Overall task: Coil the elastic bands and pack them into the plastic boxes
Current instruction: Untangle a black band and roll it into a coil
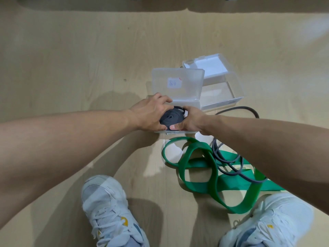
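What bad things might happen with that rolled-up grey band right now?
The grey coil, squeezed by the left hand and right hand over the near box, may spring open if the grip loosens. The green band and thin grey band lie crossed by the shoes and might tangle or trip.

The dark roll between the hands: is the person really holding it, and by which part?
Yes. Both hands grip the coiled grey band by its outer edge: the left hand on its left side, the right hand on its right, over the open plastic box.
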Motion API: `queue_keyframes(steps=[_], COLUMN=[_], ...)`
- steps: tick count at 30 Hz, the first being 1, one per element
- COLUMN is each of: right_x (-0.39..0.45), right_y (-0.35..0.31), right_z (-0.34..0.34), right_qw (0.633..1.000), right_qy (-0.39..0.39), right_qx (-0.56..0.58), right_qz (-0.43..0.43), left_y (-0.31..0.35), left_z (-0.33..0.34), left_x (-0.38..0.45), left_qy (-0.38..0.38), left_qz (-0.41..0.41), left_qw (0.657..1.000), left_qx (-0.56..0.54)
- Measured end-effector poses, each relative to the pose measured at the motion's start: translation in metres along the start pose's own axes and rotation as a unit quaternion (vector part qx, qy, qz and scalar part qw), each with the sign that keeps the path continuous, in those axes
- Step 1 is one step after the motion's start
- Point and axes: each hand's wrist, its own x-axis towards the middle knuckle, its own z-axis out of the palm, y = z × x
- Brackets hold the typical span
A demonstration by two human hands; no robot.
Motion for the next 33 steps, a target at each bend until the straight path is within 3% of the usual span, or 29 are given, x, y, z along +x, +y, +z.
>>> queue_keyframes(steps=[5,13,17,20,25,33], right_x=[0.001,0.003,0.006,0.005,0.009,0.015], right_y=[-0.003,0.003,0.002,-0.003,-0.016,-0.017], right_z=[-0.003,0.0,0.001,0.001,0.003,0.005], right_qw=[1.0,0.99,0.996,0.991,0.96,0.956], right_qy=[-0.004,0.022,-0.009,-0.014,-0.14,-0.122], right_qx=[-0.011,-0.138,-0.061,-0.077,-0.072,-0.069], right_qz=[0.026,0.037,0.071,0.105,0.233,0.256], left_y=[0.005,0.003,0.001,0.001,-0.004,-0.009], left_z=[-0.004,-0.006,-0.006,-0.006,-0.007,-0.008], left_x=[0.001,0.003,0.005,0.007,0.008,0.011], left_qy=[0.009,0.01,0.016,0.013,-0.013,-0.043], left_qz=[-0.003,-0.001,0.002,0.003,-0.014,-0.017], left_qw=[1.0,1.0,1.0,1.0,0.999,0.997], left_qx=[0.006,0.029,0.025,0.02,-0.043,-0.062])
